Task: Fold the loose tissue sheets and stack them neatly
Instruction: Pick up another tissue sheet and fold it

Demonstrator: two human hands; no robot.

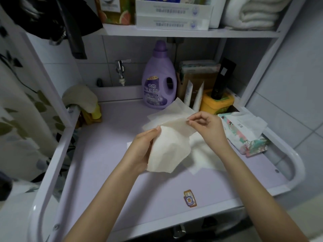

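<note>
- Above lavender top (108,154): L hand (142,147) grips tissue sheet (169,149) side edge, R hand (208,126) pinches its top corner.
- Match corners before creasing; light tension, thin ply prob tears easily.

A sheet (167,149) is held over the middle of the bench (104,163), gripped at its left edge by the left hand (141,151) and pinched at its upper corner by the right hand (208,126), with loose sheets (204,154) spread on the bench behind and to the right. At the back a bottle (159,81) is stood, a tap (120,69) on the wall to its left, a cloth bundle (82,98) at the back-left corner, and a tub (216,102) to its right with a tube (222,79) stood on it. A tissue pack (244,133) is laid at the right edge, a sticker (190,198) near the front, and boxes (173,14) and towels (253,13) on the shelf (174,32) above.
</note>
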